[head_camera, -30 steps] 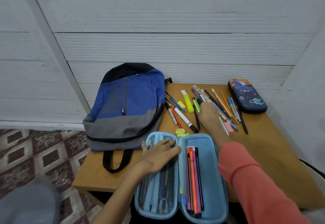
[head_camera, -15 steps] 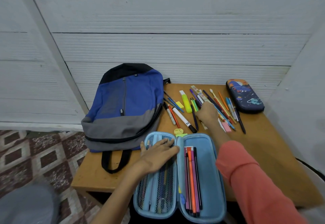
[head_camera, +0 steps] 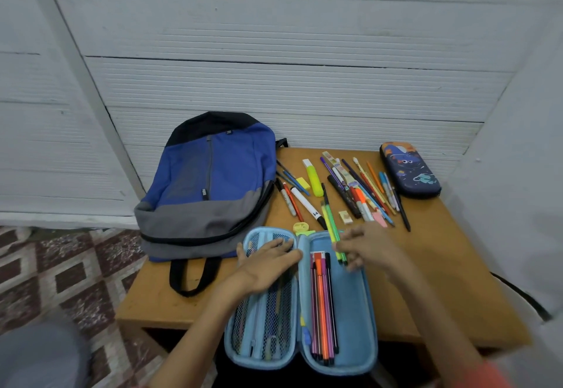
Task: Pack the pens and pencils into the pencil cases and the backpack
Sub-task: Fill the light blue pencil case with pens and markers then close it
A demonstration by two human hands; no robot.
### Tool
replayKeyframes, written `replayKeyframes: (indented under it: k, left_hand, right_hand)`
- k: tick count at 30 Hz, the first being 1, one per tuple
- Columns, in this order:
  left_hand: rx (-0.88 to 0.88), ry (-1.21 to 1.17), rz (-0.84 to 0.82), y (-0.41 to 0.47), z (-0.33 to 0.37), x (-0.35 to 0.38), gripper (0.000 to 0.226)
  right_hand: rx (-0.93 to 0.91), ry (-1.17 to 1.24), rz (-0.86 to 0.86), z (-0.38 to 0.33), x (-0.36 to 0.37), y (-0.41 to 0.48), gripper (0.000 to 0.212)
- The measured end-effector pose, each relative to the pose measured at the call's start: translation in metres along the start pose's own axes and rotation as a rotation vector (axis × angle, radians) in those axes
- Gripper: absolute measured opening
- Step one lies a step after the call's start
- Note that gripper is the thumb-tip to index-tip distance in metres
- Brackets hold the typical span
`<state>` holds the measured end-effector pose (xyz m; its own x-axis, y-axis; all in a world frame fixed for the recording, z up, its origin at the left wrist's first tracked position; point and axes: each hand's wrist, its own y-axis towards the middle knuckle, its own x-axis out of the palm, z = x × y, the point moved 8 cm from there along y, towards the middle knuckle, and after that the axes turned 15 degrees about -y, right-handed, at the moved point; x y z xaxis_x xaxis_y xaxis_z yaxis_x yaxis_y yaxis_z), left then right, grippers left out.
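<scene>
1. the backpack [head_camera: 210, 186] lies flat on the left of the table [head_camera: 457, 265], looks closed, probably waiting for the filled cases.
2. the left hand [head_camera: 268, 265] rests palm down, fingers straight, on the mesh side of the open blue pencil case [head_camera: 353, 311], likely pinning it steady.
3. the right hand [head_camera: 368, 247] pinches the green and yellow pens [head_camera: 333, 232] by their near ends, angled over the case's pen side.
4. the loose pens [head_camera: 359, 186] and the dark pencil case [head_camera: 409, 169], shut, sit further right.
</scene>
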<state>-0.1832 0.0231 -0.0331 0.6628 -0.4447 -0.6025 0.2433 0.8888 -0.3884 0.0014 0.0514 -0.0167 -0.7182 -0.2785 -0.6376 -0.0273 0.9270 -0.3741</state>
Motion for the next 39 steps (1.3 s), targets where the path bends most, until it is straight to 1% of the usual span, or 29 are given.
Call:
replayKeyframes:
  k: [3, 5, 6, 8, 10, 16, 18, 20, 22, 25, 30, 36, 37, 39]
  left_hand:
    - [-0.006, -0.008, 0.001, -0.002, 0.002, 0.0, 0.054]
    - [-0.012, -0.015, 0.005, -0.004, 0.003, 0.0, 0.054]
    - [-0.015, -0.021, 0.009, -0.004, 0.003, 0.0, 0.054]
    - [-0.021, -0.033, 0.016, -0.005, 0.004, 0.0, 0.055]
    - [-0.023, -0.037, 0.013, -0.007, 0.005, 0.0, 0.055]
    - [-0.028, -0.063, 0.01, -0.012, 0.009, 0.0, 0.054]
    - [-0.034, -0.071, 0.008, -0.013, 0.009, 0.0, 0.054]
    - [-0.03, -0.074, 0.01, -0.014, 0.01, 0.0, 0.054]
    - [-0.025, -0.072, 0.01, -0.015, 0.012, 0.0, 0.054]
    - [-0.027, -0.072, 0.009, -0.016, 0.013, 0.0, 0.054]
    - [-0.027, -0.073, 0.006, -0.015, 0.013, 0.0, 0.053]
    - [-0.029, -0.081, 0.007, -0.014, 0.013, 0.0, 0.053]
    - [-0.031, -0.082, 0.009, -0.014, 0.013, 0.0, 0.053]
    - [-0.03, -0.08, 0.009, -0.014, 0.012, 0.0, 0.053]
  right_hand:
    - [0.031, -0.088, -0.028, 0.012, 0.013, -0.034, 0.017]
    - [0.006, -0.194, -0.023, 0.015, 0.021, -0.05, 0.019]
    - [-0.009, -0.24, -0.025, 0.017, 0.025, -0.059, 0.025]
    - [-0.028, -0.287, -0.043, 0.018, 0.033, -0.069, 0.043]
    - [-0.046, -0.308, -0.066, 0.019, 0.041, -0.075, 0.049]
    - [-0.018, -0.342, -0.128, 0.023, 0.048, -0.075, 0.041]
    - [-0.026, -0.375, -0.101, 0.021, 0.046, -0.071, 0.04]
    - [-0.021, -0.418, -0.061, 0.022, 0.043, -0.063, 0.044]
    - [-0.004, -0.394, -0.058, 0.026, 0.044, -0.056, 0.045]
    - [0.002, -0.361, -0.107, 0.029, 0.051, -0.054, 0.044]
    - [-0.017, -0.381, -0.159, 0.029, 0.054, -0.059, 0.063]
    - [-0.043, -0.391, -0.207, 0.025, 0.054, -0.065, 0.075]
    - [-0.04, -0.389, -0.195, 0.025, 0.054, -0.065, 0.075]
    - [-0.026, -0.38, -0.141, 0.026, 0.051, -0.063, 0.067]
